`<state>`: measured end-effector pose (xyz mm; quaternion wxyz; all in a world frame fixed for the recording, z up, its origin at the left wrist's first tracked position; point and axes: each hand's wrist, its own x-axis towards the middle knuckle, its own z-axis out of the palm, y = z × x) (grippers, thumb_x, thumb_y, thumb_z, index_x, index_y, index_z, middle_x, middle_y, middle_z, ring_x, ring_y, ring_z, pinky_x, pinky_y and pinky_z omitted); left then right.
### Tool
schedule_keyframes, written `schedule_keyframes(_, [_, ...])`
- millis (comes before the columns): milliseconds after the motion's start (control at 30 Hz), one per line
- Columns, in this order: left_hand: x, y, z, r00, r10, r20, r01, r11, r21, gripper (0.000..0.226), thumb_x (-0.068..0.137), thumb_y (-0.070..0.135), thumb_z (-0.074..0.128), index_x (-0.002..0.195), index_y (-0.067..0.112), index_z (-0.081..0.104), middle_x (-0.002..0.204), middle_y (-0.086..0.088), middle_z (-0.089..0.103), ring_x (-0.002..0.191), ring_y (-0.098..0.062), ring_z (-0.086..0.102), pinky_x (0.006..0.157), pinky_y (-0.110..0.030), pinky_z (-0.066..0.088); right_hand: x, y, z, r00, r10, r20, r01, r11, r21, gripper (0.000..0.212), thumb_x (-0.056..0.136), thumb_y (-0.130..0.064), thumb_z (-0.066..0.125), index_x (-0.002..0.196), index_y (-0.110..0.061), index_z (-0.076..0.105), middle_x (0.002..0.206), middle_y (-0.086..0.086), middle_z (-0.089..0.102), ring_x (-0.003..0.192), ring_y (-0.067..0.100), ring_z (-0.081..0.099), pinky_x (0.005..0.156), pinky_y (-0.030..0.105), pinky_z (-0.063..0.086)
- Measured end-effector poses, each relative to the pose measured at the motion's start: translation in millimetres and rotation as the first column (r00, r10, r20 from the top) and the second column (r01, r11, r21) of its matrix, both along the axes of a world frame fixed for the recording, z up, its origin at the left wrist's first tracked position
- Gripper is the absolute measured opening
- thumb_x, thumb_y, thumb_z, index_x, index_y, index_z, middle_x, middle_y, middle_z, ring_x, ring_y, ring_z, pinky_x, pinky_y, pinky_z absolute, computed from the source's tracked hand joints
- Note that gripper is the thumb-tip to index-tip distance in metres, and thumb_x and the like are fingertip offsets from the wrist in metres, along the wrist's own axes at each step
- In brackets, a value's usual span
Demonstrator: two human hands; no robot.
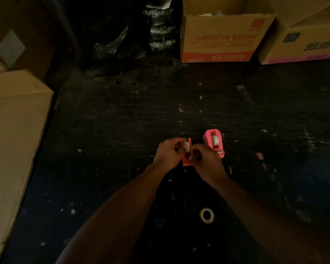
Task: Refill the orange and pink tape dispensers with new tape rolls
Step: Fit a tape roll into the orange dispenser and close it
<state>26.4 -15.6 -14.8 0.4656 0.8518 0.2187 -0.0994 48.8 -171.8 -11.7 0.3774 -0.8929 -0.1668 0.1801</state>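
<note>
Just below the centre of the frame, the orange dispenser [187, 158] is worked on a dark, scuffed floor [122, 121], with a white roll [187, 146] seated or being seated in its cradle. Just to its right the pink dispenser [214, 142] stands with a roll already in place. The left hand [169, 152] is curled closed against the orange body's left side. The right hand [208, 162] is pinched shut at its right side, probably on the tape end or hub; what exactly is held cannot be told in the dim light.

A roll is judged light and stiff, best taken by its rim, the sticky end kept off the fingers. The dispenser is light plastic and likely to slide, so it should be steadied by its sides, clear of the cutter.

A spare ring [206, 215], perhaps a spent core, lies lower in the frame between the forearms.
</note>
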Motion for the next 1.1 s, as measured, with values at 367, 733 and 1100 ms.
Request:
schedule_keyframes(367, [12.4,6.0,0.5,1.000,-0.007,-0.009,0.006,0.998,-0.068,0.020,0.098,0.026,0.058,0.111,0.036,0.069,0.105,0.008,0.071,0.094,-0.012,0.071,0.084,-0.043,0.063,6.4,-0.7,-5.8,0.987,0.062,0.149,-0.055,0.997,-0.045,0.025,0.087,-0.016,0.065,0.112,-0.022,0.065,0.109,-0.001,0.066,0.097,0.010,0.062,0.082,0.026,0.051])
schedule_keyframes(733, [7.5,14.2,-5.8,0.985,-0.160,0.070,0.153,0.983,0.099,0.034,0.096,0.016,0.060,0.126,0.029,0.070,0.113,-0.009,0.069,0.100,-0.021,0.069,0.094,-0.040,0.056,18.0,4.2,-9.5,0.931,0.157,0.331,-0.124,0.985,-0.117,0.021,0.087,-0.014,0.064,0.107,-0.018,0.068,0.108,0.004,0.068,0.096,0.020,0.065,0.078,0.033,0.053])
schedule_keyframes(1100, [2.4,5.3,-12.0,0.995,0.065,0.082,-0.060,0.996,-0.063,0.038,0.092,0.017,0.067,0.129,0.026,0.067,0.123,-0.001,0.074,0.101,-0.013,0.073,0.089,-0.042,0.062,19.3,-1.6,-13.5,0.868,0.263,0.421,-0.200,0.962,-0.189,0.010,0.085,-0.007,0.061,0.091,-0.013,0.066,0.101,0.008,0.064,0.093,0.027,0.061,0.073,0.040,0.052])
